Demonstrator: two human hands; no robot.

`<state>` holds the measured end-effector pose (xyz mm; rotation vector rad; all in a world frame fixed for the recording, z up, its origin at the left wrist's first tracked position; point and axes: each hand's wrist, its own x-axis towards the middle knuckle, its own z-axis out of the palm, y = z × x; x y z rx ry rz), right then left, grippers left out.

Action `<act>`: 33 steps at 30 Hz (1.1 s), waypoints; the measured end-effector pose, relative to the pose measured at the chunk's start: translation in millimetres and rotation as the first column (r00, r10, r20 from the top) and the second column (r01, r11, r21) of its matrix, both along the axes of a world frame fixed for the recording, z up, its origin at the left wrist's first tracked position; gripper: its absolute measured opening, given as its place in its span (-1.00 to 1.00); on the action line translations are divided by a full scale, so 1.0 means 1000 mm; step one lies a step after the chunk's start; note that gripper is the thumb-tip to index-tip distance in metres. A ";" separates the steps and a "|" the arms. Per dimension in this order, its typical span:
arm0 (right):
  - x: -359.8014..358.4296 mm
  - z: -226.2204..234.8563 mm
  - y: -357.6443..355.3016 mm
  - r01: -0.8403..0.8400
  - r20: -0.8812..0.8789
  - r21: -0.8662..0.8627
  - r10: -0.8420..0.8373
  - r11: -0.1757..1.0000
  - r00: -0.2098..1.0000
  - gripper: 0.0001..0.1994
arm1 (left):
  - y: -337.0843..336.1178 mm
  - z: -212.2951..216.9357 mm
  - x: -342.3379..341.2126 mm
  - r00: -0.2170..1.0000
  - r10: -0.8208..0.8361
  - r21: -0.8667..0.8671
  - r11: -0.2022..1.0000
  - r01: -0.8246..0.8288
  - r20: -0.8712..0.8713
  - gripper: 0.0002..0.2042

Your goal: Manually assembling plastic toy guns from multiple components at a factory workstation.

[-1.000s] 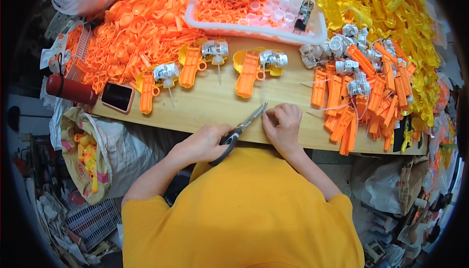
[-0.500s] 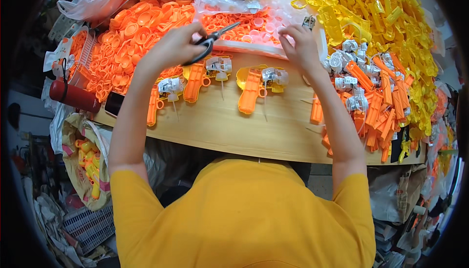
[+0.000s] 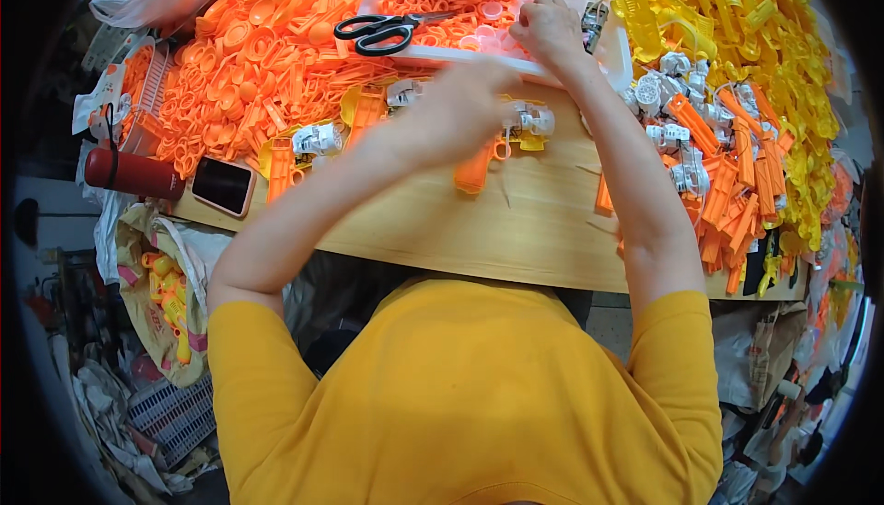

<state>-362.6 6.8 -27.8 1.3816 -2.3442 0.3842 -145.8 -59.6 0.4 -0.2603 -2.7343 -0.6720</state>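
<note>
My left hand, smeared by motion, passes over the half-built toy guns in the middle of the table; its fingers cannot be read. Black-handled scissors lie on the orange parts at the tray's near left edge, apart from both hands. Over the right part of the white tray, my right hand has its fingers curled together beside pale pink caps. What they hold, if anything, is hidden. One toy gun with an orange grip and a white mechanism is partly covered by my left hand.
Orange parts heap up at the left, yellow shells at the right. White mechanisms with orange grips pile at the right edge. A red flask and a phone lie at the left edge, above a bag of toys.
My left hand has let go of the scissors, leaving them by the tray, and swung right and nearer. The right hand has moved up slightly and its fingers have curled closed.
</note>
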 end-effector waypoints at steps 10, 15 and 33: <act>0.011 0.013 0.018 -0.138 -0.291 -0.467 -0.005 0.873 0.957 -0.82 | 0.054 -0.039 0.029 0.962 -0.248 -0.121 0.965 0.234 -0.114 -0.95; 0.092 0.017 0.076 0.365 0.716 -0.698 0.622 0.617 0.317 -0.80 | 0.054 -0.027 0.039 0.976 -0.013 0.527 0.840 0.128 -0.216 -0.84; 0.172 -0.026 0.161 0.644 0.515 -0.558 0.827 0.524 -0.226 -0.63 | 0.082 -0.028 0.026 0.961 0.258 0.682 0.721 -0.121 -0.103 -0.92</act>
